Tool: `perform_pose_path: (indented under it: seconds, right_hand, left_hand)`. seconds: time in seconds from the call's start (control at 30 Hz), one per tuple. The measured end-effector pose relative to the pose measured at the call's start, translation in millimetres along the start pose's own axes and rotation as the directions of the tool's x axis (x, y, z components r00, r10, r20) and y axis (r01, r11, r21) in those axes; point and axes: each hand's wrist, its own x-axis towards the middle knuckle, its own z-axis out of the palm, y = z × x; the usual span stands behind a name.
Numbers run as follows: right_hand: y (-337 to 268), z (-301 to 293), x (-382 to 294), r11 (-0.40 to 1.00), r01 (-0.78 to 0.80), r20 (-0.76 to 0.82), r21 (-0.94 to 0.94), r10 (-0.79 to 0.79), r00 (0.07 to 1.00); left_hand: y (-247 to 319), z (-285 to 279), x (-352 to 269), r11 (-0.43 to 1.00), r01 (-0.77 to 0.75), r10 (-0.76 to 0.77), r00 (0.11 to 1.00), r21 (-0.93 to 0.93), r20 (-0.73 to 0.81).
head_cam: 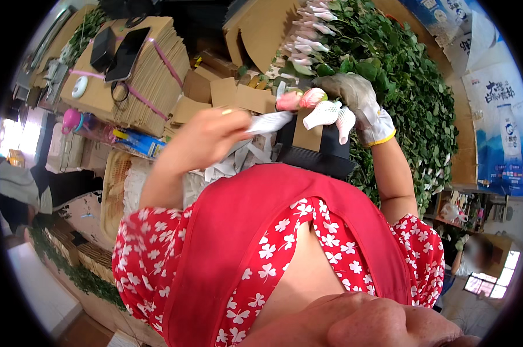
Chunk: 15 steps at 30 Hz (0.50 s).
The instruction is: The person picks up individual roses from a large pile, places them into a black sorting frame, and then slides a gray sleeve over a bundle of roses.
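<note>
My bare left hand [211,136], with a ring on one finger, pinches a white foam net sleeve [270,123], blurred, its far end close to the pink rose buds. In a grey-white work glove, my right hand [355,95] holds several roses just below their heads. Two heads are uncovered: one blurred pink bud [289,100] and one pink-and-cream bud [313,98]. Two more wear white net sleeves [322,115]. Under the flowers stands a black holder with a brown cardboard strip [307,133]. The stems in the glove are mostly hidden.
Leafy stems [411,95] are heaped at right, with netted roses [307,43] along the top. Loose white sleeves [222,168] lie by a plastic basket [113,186]. Stacked cardboard [157,65] at left bears a phone [128,54]. Another person [476,256] is far right.
</note>
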Motion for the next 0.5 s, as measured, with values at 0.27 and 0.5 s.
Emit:
perform_pose_path:
  seconds: [0.27, 0.5]
  right_hand:
    - [-28.9, -4.0, 34.6, 0.999, -0.041, 0.089, 0.030, 0.039, 0.995]
    - [-12.5, 21.6, 18.1, 1.000, -0.008, -0.068, 0.010, 0.009, 0.998]
  left_hand:
    - [6.3, 40.6, 36.6, 0.930, 0.010, -0.096, 0.972, -0.367, -0.217]
    - [0.4, 5.5, -13.9, 0.907, 0.142, -0.133, 0.990, -0.396, 0.050]
